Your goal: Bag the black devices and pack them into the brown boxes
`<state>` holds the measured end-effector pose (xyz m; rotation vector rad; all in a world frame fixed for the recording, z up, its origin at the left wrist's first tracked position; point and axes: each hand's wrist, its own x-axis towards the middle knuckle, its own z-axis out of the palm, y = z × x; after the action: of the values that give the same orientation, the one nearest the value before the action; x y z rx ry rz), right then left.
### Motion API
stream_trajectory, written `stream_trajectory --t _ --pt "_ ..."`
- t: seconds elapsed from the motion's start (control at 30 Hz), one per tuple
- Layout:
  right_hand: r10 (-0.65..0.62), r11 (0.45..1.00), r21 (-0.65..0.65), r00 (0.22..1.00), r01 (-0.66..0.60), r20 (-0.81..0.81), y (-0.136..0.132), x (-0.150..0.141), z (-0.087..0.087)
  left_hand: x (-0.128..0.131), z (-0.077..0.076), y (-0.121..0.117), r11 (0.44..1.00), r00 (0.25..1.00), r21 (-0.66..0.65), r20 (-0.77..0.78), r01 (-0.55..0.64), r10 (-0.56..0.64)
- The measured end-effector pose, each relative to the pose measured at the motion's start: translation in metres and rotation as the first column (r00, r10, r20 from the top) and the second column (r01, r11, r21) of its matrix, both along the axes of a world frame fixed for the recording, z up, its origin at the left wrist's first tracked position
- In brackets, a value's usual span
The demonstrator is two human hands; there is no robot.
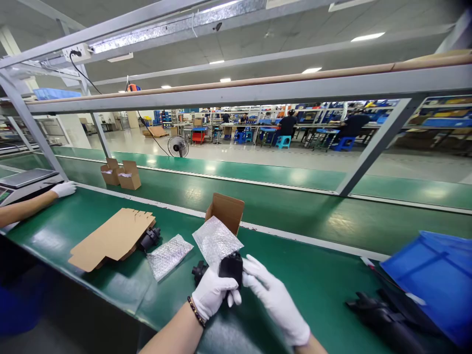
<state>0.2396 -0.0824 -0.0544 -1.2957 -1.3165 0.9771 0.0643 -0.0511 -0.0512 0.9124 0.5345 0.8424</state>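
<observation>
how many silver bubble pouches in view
2: one pouch right of the flattened cardboard, the other pouch in front of the nearest open box. More could be hidden inside boxes.

White-gloved hands (pixel 212 296), black part (pixel 231 269), silver pouch (pixel 217 240), brown carton (pixel 229 210), green bench (pixel 313 290), blue bin (pixel 437 278)

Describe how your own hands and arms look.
My left hand and right hand wear white gloves with no visible markings. A dark beaded bracelet with some gold-toned beads circles the left wrist. No sleeves show on the forearms.
</observation>
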Motion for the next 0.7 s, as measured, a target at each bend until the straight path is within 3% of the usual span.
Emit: stream_trajectory --t 0.13,0.23,0.33,0.53,0.7 --pt "-0.029 0.983 -0.181 0.955 -0.026 -0.295 0.047 0.013 0.037 -0.001 0.005 -0.004 0.99 0.991 0.066 -0.052 0.125 -0.122" --pt "0.203 0.926 -0.264 0.944 -0.272 -0.26 0.082 0.005 0.059 -0.002 0.006 -0.004 0.983 0.984 0.058 -0.053 0.172 -0.169" --pt "0.273 0.934 -0.189 0.946 -0.304 -0.176 0.089 0.0 0.068 -0.005 0.001 -0.002 0.988 0.988 0.038 -0.007 0.151 -0.151" --pt "0.138 0.983 -0.12 0.99 -0.139 -0.013 0.049 0.019 0.052 -0.007 -0.008 0.001 0.997 0.993 0.014 0.096 0.071 -0.072" --pt "0.225 0.964 -0.116 0.967 -0.238 -0.116 0.017 -0.003 0.03 -0.001 -0.01 0.001 1.0 1.0 -0.016 0.017 0.003 -0.002"
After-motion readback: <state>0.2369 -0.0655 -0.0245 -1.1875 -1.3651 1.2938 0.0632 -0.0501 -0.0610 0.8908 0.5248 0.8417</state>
